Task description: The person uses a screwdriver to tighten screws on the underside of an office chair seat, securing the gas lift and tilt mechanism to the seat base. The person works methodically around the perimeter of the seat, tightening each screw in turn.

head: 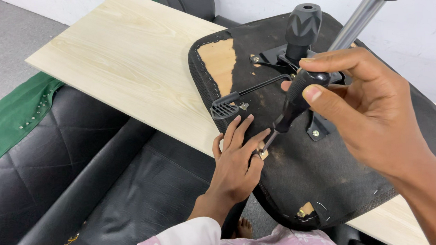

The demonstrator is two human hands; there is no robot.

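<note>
- Far left, at nine o'clock, a green cloth studded with small beads (8, 122) lies over the quilted black leather sofa (53, 175); the sofa cushions run toward six o'clock with open room on them.
- A pale wood-grain board, the tabletop (126, 57), slants from eleven o'clock down toward five o'clock; its near edge overhangs the sofa, and its left half is bare.
- The left hand (236, 162), coming out of a pink flowered sleeve (185, 242) at six o'clock, rests flat on the upturned seat; its fingers (241, 131) are together and nearly straight, closed on nothing, pressing just beside a small brass-coloured bracket (263, 154).
- The black fabric-covered underside of an office chair seat (303, 173) lies on the tabletop right of centre, its lower rim hanging over the board's near edge. The fabric is torn at eleven o'clock, where bare plywood (219, 61) shows.
- A black plastic lever with a ribbed paddle end (224, 106) points toward nine o'clock from the seat's metal mechanism plate (275, 57).
- A black ribbed knob (303, 24) stands at twelve o'clock on the plate, with the chrome gas-lift column (349, 26) rising toward one o'clock.
- The right hand (365, 112) enters from four o'clock; its fingers (318, 94) are wrapped tight round the black handle of a screwdriver (293, 104), whose tip meets the bracket beside the left hand.
</note>
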